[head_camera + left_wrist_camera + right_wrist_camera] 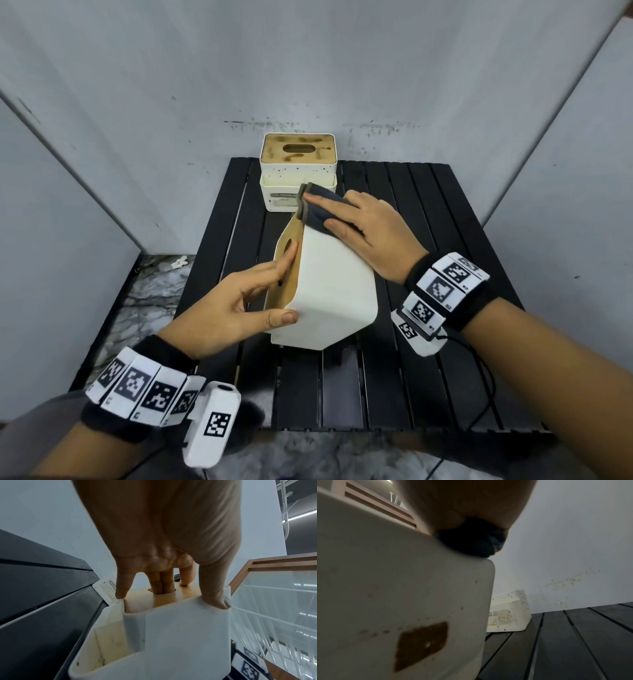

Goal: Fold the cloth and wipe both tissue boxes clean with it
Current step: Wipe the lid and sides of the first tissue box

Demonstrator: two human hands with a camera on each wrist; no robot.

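Black slats make up the folding bench (pixel 428 240) that carries everything here. At its left, the person's left hand (pixel 236 305) steadies the nearer white plastic tissue box with a wooden lid (pixel 329 284), which lies tipped on its side so a long white wall faces up. The grip is curled round the box's end: thumb on the white corner, two fingers (pixel 163 582) hooked into the lid's slot, presumably to stop the box sliding under the wiping. In the middle, the folded dark blue cloth with a grey-brown edge (pixel 317 209) lies on the far end of that upturned wall. To the right, the right hand (pixel 363 229) lies flat on the cloth, fingers straight and spread, pressing rather than gripping, likely to hold the pad broad against the wall. Beyond, at the back edge of the bench, the second white speckled tissue box with a stained wooden lid (pixel 297 171) stands upright, just behind the cloth, and to my eye not yet wiped.
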